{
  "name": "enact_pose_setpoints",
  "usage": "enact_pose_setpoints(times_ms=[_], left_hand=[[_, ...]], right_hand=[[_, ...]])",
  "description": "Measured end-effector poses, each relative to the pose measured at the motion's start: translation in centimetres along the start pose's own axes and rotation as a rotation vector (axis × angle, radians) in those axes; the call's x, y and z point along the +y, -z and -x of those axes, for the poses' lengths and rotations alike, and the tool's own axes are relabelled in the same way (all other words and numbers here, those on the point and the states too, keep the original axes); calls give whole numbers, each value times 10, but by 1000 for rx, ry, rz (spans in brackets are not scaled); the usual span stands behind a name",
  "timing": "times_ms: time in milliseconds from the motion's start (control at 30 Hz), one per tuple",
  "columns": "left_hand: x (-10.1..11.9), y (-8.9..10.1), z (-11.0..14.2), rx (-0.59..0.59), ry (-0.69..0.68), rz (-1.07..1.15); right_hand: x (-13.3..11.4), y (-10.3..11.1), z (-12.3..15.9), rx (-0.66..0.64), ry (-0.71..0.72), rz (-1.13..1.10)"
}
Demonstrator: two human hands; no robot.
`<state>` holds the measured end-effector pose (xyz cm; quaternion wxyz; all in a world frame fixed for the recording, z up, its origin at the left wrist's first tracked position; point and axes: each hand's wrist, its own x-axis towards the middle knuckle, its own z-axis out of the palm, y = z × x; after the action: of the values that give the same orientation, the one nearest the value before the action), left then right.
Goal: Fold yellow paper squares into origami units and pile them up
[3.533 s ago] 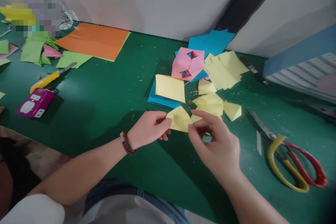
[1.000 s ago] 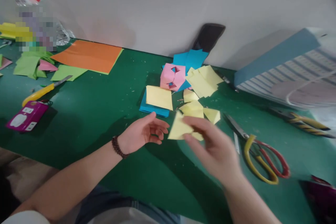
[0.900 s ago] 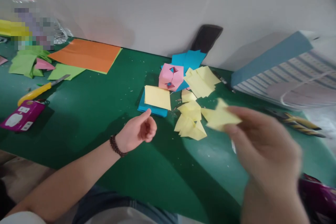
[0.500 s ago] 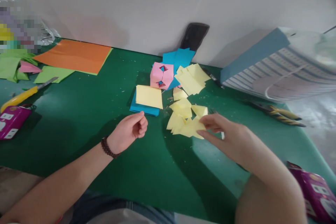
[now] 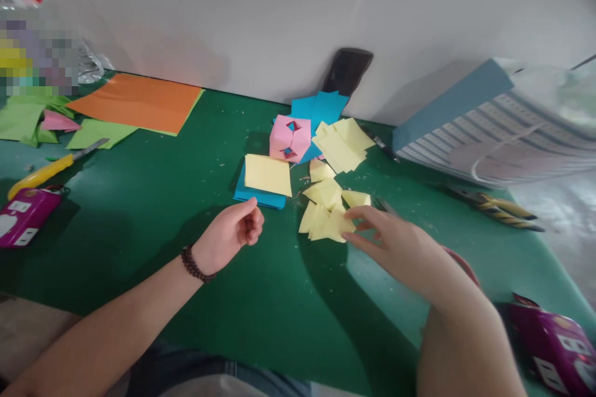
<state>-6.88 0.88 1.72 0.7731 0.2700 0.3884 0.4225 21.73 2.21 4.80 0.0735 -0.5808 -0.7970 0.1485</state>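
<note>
We see our right hand [image 5: 391,245], its grip just released, fingers spread at the edge of the pile of folded yellow paper pieces [image 5: 323,220] on the green table [image 5: 116,248], while our left hand [image 5: 228,232] hovers curled and empty nearby.

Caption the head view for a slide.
Right hand reaching yellow paper pieces near a pink origami cube on a green mat.

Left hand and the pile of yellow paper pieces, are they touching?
Apart. The head view shows the left hand clear of the yellow paper pieces, with green mat showing between them.
</note>
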Motion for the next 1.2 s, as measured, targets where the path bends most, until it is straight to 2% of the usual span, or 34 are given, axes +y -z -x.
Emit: enact_pose_setpoints(times_ms=[100,167,233,267,333,367,467,533,633,700,867,1067,1133,1200], left_hand=[[1,1,1,35,-78,-124],[2,5,0,109,-201,-351],[3,11,-3,251,-424,-676],[4,15,-5,345,-583,-850],[6,23,-13,465,-870,-1172],[7,27,-17,487,-962,-1308],[8,35,-29,463,-1010,-1572],[7,36,-32,460,-1007,-1613],[8,37,-32,458,-1041,-1554],[8,37,-31,462,-1051,-1492],[7,33,-28,441,-966,-1352],[9,25,-21,396,-995,-1324],[9,21,-17,349,-1033,-1310],[8,14,-12,248,-1014,-1247]], right_hand=[[2,1,2,84,8,23],[4,2,2,114,-5,30],[2,2,1,143,6,31],[1,2,1,183,19,31],[-7,3,0,326,46,37],[-11,3,0,408,58,39],[-28,1,1,560,123,1],[-37,-3,1,581,217,-51],[-44,-10,-1,589,338,-93],[-46,-14,-3,569,346,-96],[-51,-21,-5,494,325,-127],[-61,-34,-8,531,403,-62],[-66,-42,-11,551,422,21],[-71,-50,-14,546,424,78]])
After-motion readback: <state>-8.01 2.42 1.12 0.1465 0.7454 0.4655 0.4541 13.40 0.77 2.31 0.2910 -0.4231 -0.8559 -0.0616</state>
